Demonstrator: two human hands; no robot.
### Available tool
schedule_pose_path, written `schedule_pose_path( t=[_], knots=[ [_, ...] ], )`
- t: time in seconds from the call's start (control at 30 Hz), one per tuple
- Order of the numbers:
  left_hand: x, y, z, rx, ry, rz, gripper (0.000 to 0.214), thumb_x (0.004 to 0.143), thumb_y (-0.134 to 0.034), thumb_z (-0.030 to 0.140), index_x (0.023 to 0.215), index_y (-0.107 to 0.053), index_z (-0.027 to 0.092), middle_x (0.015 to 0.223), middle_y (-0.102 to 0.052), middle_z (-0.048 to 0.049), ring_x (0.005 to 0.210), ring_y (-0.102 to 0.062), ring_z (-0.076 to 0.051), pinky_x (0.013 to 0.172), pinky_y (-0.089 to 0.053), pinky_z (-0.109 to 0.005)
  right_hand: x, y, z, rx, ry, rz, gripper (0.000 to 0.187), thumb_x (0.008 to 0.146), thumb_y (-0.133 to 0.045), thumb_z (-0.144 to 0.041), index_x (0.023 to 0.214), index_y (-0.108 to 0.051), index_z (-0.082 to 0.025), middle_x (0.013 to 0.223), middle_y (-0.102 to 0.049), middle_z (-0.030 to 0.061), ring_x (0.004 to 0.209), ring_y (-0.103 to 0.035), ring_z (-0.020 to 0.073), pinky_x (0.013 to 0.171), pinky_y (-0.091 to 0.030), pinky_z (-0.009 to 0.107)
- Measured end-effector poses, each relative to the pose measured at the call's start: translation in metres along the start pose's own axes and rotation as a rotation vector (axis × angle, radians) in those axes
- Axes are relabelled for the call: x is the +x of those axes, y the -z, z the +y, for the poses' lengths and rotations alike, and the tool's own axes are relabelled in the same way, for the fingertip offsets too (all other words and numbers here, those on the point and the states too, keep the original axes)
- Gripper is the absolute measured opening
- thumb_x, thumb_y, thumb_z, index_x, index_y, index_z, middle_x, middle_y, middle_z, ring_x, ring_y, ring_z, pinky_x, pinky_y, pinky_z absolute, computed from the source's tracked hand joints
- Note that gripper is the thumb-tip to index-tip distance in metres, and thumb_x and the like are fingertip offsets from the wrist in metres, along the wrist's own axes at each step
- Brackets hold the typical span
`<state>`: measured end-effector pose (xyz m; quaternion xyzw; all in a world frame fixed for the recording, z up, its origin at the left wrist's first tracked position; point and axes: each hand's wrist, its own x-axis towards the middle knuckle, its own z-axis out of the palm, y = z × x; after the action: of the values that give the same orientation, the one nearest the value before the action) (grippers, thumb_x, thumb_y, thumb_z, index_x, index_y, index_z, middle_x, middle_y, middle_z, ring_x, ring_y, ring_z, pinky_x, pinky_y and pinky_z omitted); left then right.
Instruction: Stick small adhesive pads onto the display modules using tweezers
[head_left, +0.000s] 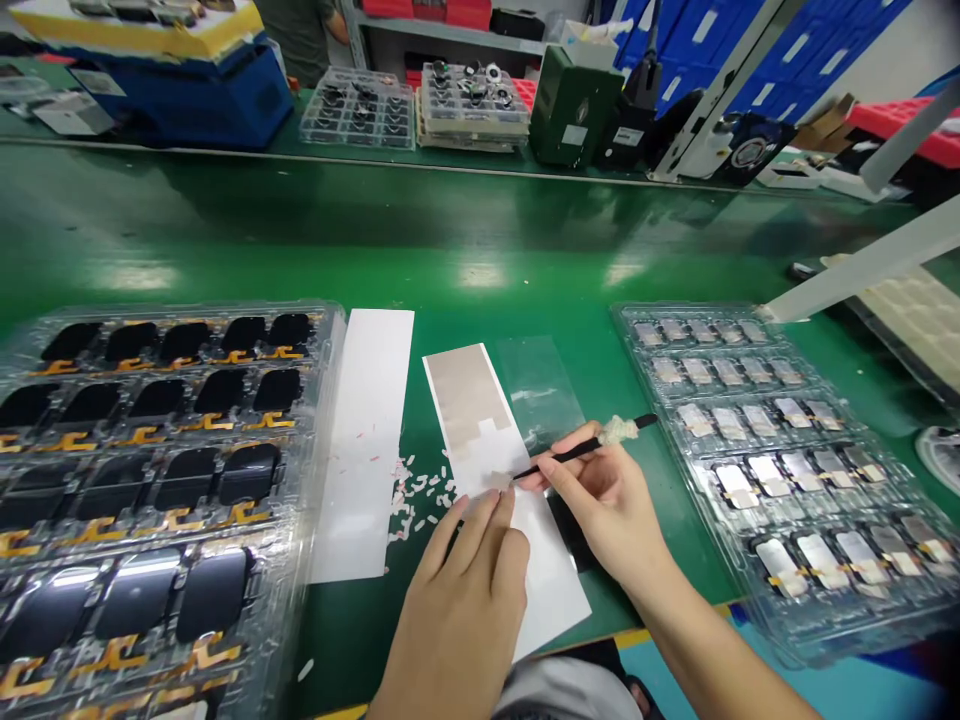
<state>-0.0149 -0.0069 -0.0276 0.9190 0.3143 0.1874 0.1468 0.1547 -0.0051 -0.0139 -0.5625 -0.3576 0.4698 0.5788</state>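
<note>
A white backing sheet [551,570] carries a block of grey-beige adhesive pieces [465,390] on its upper part. My left hand [472,590] rests on this sheet, fingers stretched out, fingertips beside a small grey square sticker [501,482]. Pinched in my right hand [607,500] is a slim black pointed tool [581,450], which looks like tweezers, with a pale lump wrapped near its rear end. Its tip meets the sticker's right edge; whether it grips the sticker I cannot tell. Left of the sheet are scattered small white slips [420,495].
A clear tray [319,400] of black screens with orange flex cables stands left. Another clear tray [637,340] with silver-backed modules lies right. A white strip [360,400] and clear film [540,380] flank the sheet. A shelf behind bears parts boxes [358,110]. A person stands beyond.
</note>
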Motion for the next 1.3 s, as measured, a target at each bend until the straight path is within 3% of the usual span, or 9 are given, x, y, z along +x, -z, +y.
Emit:
schedule_pose_path(
  t=[0.13,0.23,0.3,0.47,0.57,0.73,0.83,1.1,1.3],
  knots=[
    [0.004,0.004,-0.002,-0.106,0.049,0.056,0.018,0.092,-0.050,0.006,0.101,-0.059,0.018,0.121,-0.073,-0.0166,0.111,-0.068,-0.031,0.097,-0.050,-0.049,0.003,-0.001,-0.004,0.034,0.093,0.082,0.031,0.083,-0.081,-0.036,0.090,-0.054,-0.023,0.077,-0.074,0.0024,0.066,-0.075,0.0183,0.065,-0.063,0.028],
    [0.006,0.011,-0.003,-0.316,0.193,0.187,0.024,0.095,-0.051,0.013,0.115,-0.061,0.021,0.109,-0.074,-0.0105,0.102,-0.067,-0.029,0.088,-0.050,-0.043,0.003,0.004,-0.005,0.080,0.163,0.146,0.027,0.085,-0.080,-0.029,0.091,-0.055,-0.022,0.083,-0.075,0.0029,0.066,-0.075,0.0165,0.061,-0.062,0.025],
    [0.006,0.015,-0.002,-0.491,0.330,0.280,0.020,0.098,-0.051,0.019,0.112,-0.063,0.025,0.104,-0.073,-0.0070,0.098,-0.066,-0.026,0.084,-0.048,-0.038,0.003,0.009,-0.004,0.126,0.196,0.154,0.023,0.087,-0.078,-0.024,0.092,-0.056,-0.022,0.084,-0.074,0.0014,0.066,-0.073,0.0134,0.061,-0.060,0.021],
    [0.007,0.020,0.009,-0.945,0.725,0.342,0.012,0.103,-0.049,0.036,0.106,-0.056,0.027,0.082,-0.072,-0.0012,0.065,-0.055,-0.016,0.065,-0.043,-0.028,-0.007,0.012,-0.006,0.267,0.199,0.007,0.013,0.094,-0.070,-0.021,0.094,-0.057,-0.024,0.087,-0.070,-0.0023,0.066,-0.069,0.0092,0.063,-0.059,0.020],
    [0.012,0.020,0.016,-1.158,0.840,0.338,0.021,0.101,-0.052,0.045,0.105,-0.052,0.024,0.074,-0.070,-0.0012,0.054,-0.045,-0.013,0.057,-0.039,-0.025,-0.016,0.002,-0.008,0.283,0.200,-0.033,0.009,0.096,-0.068,-0.022,0.094,-0.059,-0.025,0.085,-0.067,-0.0018,0.077,-0.070,0.0113,0.069,-0.060,0.022],
    [0.019,0.017,0.017,-1.395,0.826,0.432,0.029,0.096,-0.059,0.052,0.097,-0.053,0.023,0.068,-0.065,-0.0001,0.059,-0.049,-0.013,0.053,-0.034,-0.022,-0.028,-0.014,-0.008,0.254,0.263,-0.042,0.008,0.099,-0.061,-0.019,0.096,-0.058,-0.026,0.087,-0.070,-0.0009,0.091,-0.073,0.0154,0.089,-0.060,0.032],
    [0.020,0.014,0.015,-1.452,0.791,0.439,0.034,0.095,-0.059,0.057,0.098,-0.052,0.024,0.073,-0.065,0.0006,0.064,-0.052,-0.013,0.056,-0.035,-0.022,-0.031,-0.017,-0.006,0.282,0.257,-0.036,0.010,0.100,-0.060,-0.018,0.098,-0.057,-0.027,0.089,-0.071,-0.0015,0.092,-0.075,0.0165,0.087,-0.062,0.032],
    [0.019,0.011,0.016,-1.472,0.768,0.377,0.017,0.101,-0.054,0.041,0.102,-0.046,0.027,0.083,-0.059,0.0046,0.066,-0.053,-0.010,0.061,-0.037,-0.022,-0.031,-0.018,-0.002,0.242,0.248,0.000,0.012,0.099,-0.061,-0.017,0.097,-0.057,-0.028,0.091,-0.072,-0.0008,0.094,-0.075,0.0167,0.081,-0.063,0.027],
    [0.017,0.010,0.014,-1.464,0.766,0.329,0.014,0.104,-0.049,0.041,0.104,-0.045,0.028,0.088,-0.055,0.0046,0.069,-0.050,-0.010,0.067,-0.040,-0.023,-0.033,-0.017,0.004,0.199,0.249,0.035,0.013,0.099,-0.060,-0.016,0.099,-0.056,-0.028,0.091,-0.072,0.0011,0.093,-0.075,0.0187,0.083,-0.064,0.031]
  ],
)
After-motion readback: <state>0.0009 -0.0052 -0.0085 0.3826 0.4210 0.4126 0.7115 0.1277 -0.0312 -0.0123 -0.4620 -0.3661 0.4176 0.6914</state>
